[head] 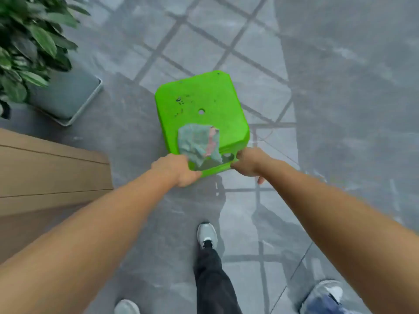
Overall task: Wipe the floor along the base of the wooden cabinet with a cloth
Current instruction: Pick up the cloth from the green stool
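A bright green plastic stool (199, 103) stands on the grey tiled floor in the middle of the view. A crumpled pale green and pink cloth (199, 141) lies on the near part of its seat and hangs over the near edge. My left hand (176, 169) grips the stool's near left corner, right beside the cloth. My right hand (249, 163) grips the near right corner. The wooden cabinet (49, 177) fills the left side, its top and front seen from above.
A grey square planter (68, 98) with a leafy plant (25, 41) stands at the upper left, behind the cabinet. A leg in dark trousers with a grey shoe (206, 234) is below the stool. Other shoes show at the bottom edge.
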Demonstrator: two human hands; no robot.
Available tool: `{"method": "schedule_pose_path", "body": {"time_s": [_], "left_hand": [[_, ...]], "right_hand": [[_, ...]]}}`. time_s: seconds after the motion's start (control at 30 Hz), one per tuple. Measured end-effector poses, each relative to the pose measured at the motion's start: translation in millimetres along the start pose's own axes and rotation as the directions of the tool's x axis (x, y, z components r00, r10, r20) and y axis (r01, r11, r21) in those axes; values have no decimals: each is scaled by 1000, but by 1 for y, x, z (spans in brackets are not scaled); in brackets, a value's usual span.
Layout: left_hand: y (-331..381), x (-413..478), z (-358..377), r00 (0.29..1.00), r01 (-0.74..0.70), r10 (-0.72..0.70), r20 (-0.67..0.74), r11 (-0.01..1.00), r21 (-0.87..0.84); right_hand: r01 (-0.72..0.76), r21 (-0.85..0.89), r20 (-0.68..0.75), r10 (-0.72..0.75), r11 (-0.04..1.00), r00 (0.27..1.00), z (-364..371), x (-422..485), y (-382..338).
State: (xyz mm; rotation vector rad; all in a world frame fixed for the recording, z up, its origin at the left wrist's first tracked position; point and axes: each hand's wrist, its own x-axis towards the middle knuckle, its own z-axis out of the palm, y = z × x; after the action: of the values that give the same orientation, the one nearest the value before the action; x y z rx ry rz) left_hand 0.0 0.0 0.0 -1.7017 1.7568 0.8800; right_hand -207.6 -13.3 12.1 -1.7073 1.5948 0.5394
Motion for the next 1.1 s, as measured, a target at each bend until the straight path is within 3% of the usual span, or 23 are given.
{"method": "schedule_pose_path", "body": {"time_s": [0.1,0.23,0.37,0.47,0.53,0.67,0.77,0.87,0.97,1.1], "left_hand": [[-5,52,24,974,10,-39,-224,992,-129],[-15,110,53,878,-45,-171,-448,901,-432],[-23,128,94,746,-280,-237,-622,736,-617],[-33,123,133,680,-426,-250,-689,630,-649],[-50,117,171,682,-412,-337,-649,556,-722],[-104,122,284,791,-203,-487,-370,362,-910],[-149,137,373,823,-95,-527,-214,243,-965],[-183,157,450,824,-20,-560,-82,115,-993],[-211,179,505,820,-64,-572,-7,-80,-995],[-246,198,554,797,-84,-603,33,-164,-983]], "right_hand": [[-24,131,-177,47,991,983,38,61,-9],[58,336,-492,123,940,862,88,124,-34],[174,501,-678,261,848,687,141,143,-55],[353,597,-699,252,721,669,184,134,-72],[365,590,-679,198,720,706,221,126,-81],[309,529,-497,-6,790,868,319,135,-86],[317,443,-369,-152,838,917,384,168,-94],[372,336,-272,-289,865,918,441,214,-108],[489,191,-217,-449,851,867,487,265,-125],[620,51,-133,-610,783,781,535,317,-150]]}}
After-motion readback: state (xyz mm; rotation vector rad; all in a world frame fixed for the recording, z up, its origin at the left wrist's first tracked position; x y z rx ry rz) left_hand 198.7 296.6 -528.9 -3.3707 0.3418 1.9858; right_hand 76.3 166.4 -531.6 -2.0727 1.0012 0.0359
